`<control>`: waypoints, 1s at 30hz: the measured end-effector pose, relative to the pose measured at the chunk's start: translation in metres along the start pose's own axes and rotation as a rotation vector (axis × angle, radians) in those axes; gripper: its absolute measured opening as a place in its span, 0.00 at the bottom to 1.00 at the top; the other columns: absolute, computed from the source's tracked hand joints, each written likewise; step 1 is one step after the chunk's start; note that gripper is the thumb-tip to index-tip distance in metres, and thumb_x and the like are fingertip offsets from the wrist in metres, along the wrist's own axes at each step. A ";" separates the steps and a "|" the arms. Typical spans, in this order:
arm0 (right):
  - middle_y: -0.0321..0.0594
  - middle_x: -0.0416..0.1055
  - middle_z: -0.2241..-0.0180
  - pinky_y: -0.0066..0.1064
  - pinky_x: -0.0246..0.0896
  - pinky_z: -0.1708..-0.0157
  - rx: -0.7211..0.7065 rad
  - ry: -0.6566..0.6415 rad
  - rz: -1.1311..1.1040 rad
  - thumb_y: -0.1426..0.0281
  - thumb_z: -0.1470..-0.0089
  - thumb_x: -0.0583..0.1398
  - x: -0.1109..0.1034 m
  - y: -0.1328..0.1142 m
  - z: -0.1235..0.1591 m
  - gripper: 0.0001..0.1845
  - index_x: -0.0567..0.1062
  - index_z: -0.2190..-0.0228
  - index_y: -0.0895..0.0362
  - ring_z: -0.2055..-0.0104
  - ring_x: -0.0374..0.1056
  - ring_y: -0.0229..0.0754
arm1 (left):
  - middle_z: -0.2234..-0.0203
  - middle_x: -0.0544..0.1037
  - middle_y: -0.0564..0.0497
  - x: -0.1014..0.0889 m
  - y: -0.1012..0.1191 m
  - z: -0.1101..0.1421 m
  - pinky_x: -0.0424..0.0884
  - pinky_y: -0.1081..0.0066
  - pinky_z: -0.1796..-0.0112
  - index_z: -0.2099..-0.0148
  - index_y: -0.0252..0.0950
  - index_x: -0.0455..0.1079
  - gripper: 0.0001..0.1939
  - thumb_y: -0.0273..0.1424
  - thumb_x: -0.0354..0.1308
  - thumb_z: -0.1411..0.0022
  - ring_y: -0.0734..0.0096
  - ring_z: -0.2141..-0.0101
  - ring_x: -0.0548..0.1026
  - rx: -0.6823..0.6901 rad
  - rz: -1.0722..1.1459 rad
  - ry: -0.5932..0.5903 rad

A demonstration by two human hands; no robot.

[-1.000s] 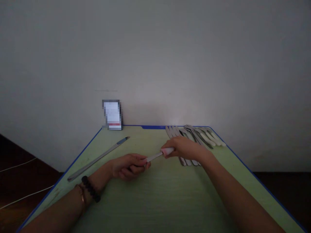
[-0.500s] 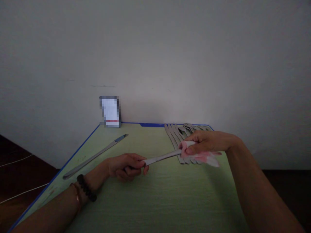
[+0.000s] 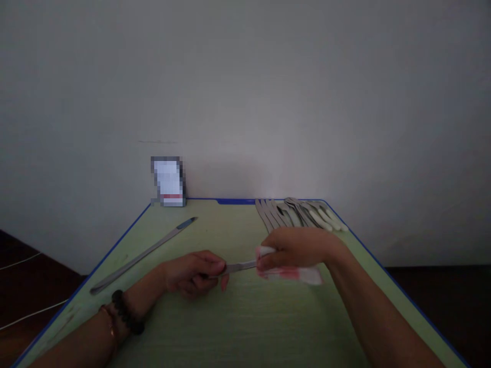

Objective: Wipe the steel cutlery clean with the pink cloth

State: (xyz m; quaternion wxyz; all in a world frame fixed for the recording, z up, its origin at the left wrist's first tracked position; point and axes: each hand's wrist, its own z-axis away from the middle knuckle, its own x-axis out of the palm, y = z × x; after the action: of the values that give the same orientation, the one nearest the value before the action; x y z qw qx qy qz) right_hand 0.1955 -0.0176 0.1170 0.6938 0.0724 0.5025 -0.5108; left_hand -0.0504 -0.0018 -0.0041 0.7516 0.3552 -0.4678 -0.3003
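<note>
Head view: left hand [image 3: 194, 273] pinches one end of a thin metal utensil [image 3: 238, 266] just above the green table [image 3: 245, 327], centre-near. Right hand [image 3: 297, 248] fingers closed round a pink-white cloth [image 3: 293, 273] wrapped on its other end. Utensil prob light, stiff, slick; best held by the handle end. Card [image 3: 168, 181] at far left is blurred, no readable writing

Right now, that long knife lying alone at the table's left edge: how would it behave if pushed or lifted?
The long knife looks metal, thin and flat, so probably stiff, and likely to slide on the smooth green table, not roll. It lies near the blue edge, so a sideways push could send it off.
</note>
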 end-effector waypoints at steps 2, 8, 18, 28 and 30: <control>0.41 0.71 0.78 0.27 0.48 0.79 0.080 0.025 0.132 0.58 0.46 0.58 0.009 -0.018 -0.007 0.19 0.78 0.70 0.62 0.77 0.63 0.37 | 0.91 0.54 0.62 0.004 0.000 -0.003 0.45 0.81 0.92 0.65 0.30 0.72 0.19 0.43 0.53 0.37 0.83 0.92 0.46 0.015 -0.068 0.042; 0.46 0.73 0.72 0.27 0.48 0.77 0.033 -0.002 0.198 0.56 0.45 0.57 0.018 -0.032 -0.027 0.22 0.78 0.70 0.63 0.73 0.65 0.39 | 0.92 0.65 0.57 0.008 0.001 -0.005 0.44 0.79 0.93 0.71 0.31 0.70 0.22 0.47 0.53 0.39 0.82 0.93 0.50 0.000 -0.189 0.119; 0.33 0.62 0.80 0.25 0.48 0.79 0.068 0.042 -0.101 0.54 0.46 0.57 -0.018 0.026 0.025 0.20 0.75 0.72 0.59 0.78 0.57 0.34 | 0.95 0.62 0.57 -0.007 0.008 0.003 0.42 0.78 0.94 0.73 0.31 0.70 0.22 0.46 0.55 0.41 0.80 0.94 0.51 -0.017 -0.126 0.131; 0.50 0.76 0.68 0.31 0.52 0.74 0.099 0.139 0.270 0.61 0.45 0.58 0.019 -0.047 -0.015 0.17 0.79 0.66 0.61 0.67 0.70 0.47 | 0.93 0.63 0.56 -0.010 -0.002 0.000 0.45 0.79 0.95 0.76 0.31 0.69 0.22 0.47 0.57 0.45 0.79 0.94 0.55 -0.060 -0.100 0.105; 0.49 0.75 0.70 0.30 0.51 0.74 0.052 0.112 0.255 0.60 0.45 0.57 0.020 -0.043 -0.025 0.18 0.79 0.66 0.62 0.68 0.70 0.46 | 0.93 0.64 0.56 -0.011 -0.001 -0.001 0.46 0.79 0.95 0.76 0.32 0.68 0.21 0.46 0.58 0.44 0.79 0.94 0.55 -0.055 -0.086 0.109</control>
State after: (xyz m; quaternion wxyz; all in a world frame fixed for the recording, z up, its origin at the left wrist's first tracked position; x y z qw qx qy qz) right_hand 0.1459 -0.0351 0.1077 0.7218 0.1822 0.5138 -0.4265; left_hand -0.0538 0.0063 -0.0105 0.7718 0.3701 -0.4020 -0.3253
